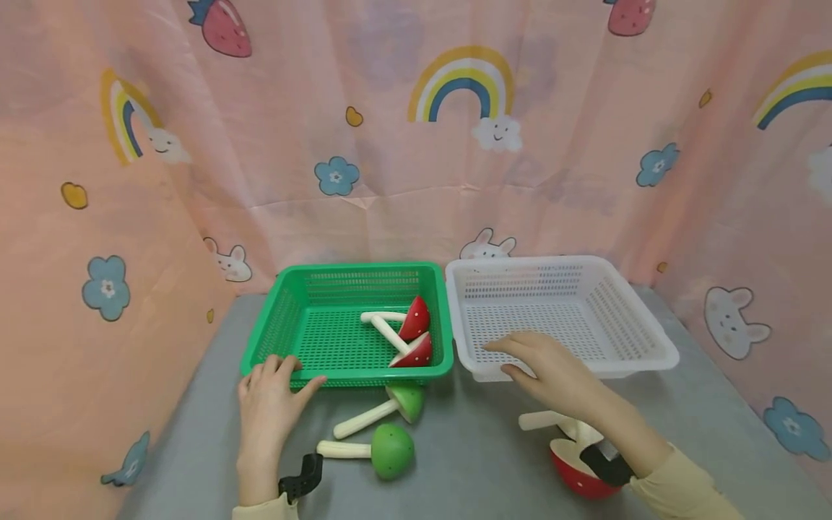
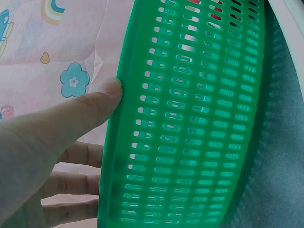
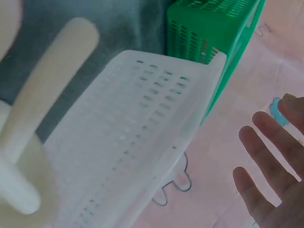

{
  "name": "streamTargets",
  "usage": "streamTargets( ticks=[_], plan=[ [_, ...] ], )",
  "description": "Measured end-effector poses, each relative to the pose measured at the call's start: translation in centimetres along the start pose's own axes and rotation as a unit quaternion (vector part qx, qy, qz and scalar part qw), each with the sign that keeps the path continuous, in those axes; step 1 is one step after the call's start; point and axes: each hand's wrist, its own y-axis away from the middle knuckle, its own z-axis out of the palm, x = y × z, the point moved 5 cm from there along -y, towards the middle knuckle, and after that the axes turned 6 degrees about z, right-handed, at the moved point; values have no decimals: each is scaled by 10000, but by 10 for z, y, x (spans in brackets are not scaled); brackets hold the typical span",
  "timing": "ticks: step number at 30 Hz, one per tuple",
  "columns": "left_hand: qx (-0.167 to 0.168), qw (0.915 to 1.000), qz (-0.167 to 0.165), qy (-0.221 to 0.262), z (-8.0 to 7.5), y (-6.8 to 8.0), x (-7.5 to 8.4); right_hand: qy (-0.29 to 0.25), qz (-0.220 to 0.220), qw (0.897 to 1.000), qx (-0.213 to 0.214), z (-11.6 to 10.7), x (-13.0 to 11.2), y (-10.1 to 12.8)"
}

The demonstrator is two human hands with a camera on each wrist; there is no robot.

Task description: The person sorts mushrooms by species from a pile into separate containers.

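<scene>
My left hand (image 1: 294, 373) grips the front left rim of a green basket (image 1: 281, 287), fingers hooked over the rim and thumb on the outer wall (image 2: 190, 133). Two red toy mushrooms (image 1: 416, 318) (image 1: 417, 352) lie inside it at the right. My right hand (image 1: 505, 358) hovers with straight spread fingers (image 3: 266, 166) over the front left rim of an empty white basket (image 1: 650, 339). It holds nothing. Two green toy mushrooms (image 1: 407, 399) (image 1: 392, 450) lie on the grey table just in front of the green basket.
A third red mushroom (image 1: 575, 477) with a cream stem (image 3: 52, 80) lies on the table under my right wrist. The two baskets stand side by side, almost touching. Pink patterned cloth walls close in the back and both sides. Grey tabletop (image 1: 481, 448) runs between the mushrooms.
</scene>
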Motion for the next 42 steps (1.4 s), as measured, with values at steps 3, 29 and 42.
streamTargets(
  ticks=[3,29,42],
  plan=[
    [-11,10000,-6,-7,0,0,-1,3,212,9998,-7,0,7,13],
    [49,10000,-11,75,1,-1,-3,1103,-147,9918,626,20,26,112],
    [73,10000,27,16,0,0,-1,219,1938,9599,-2014,45,50,143]
  ],
)
